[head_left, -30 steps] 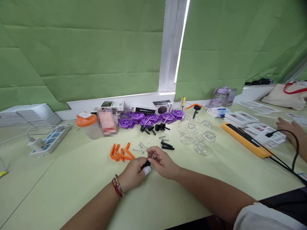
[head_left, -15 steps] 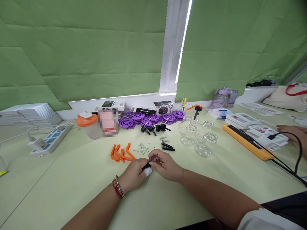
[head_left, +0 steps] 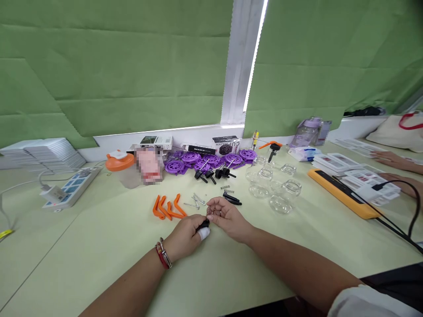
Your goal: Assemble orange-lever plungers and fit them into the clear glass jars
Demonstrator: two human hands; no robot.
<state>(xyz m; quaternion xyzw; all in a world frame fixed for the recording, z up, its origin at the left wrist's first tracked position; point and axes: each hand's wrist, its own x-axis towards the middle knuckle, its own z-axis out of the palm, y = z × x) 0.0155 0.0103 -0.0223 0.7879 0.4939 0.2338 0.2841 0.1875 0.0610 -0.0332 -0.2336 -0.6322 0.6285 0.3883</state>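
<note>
care is needed here, because left hand [head_left: 185, 235] grips small black part [head_left: 202, 225] low over the surface [head_left: 99, 246] and right hand [head_left: 228, 218] pinches tiny spring [head_left: 209, 211] just beside it, so both should stay steady and aligned.

Small black part [head_left: 204, 224] — pinched between both hands, just above the table.
</note>
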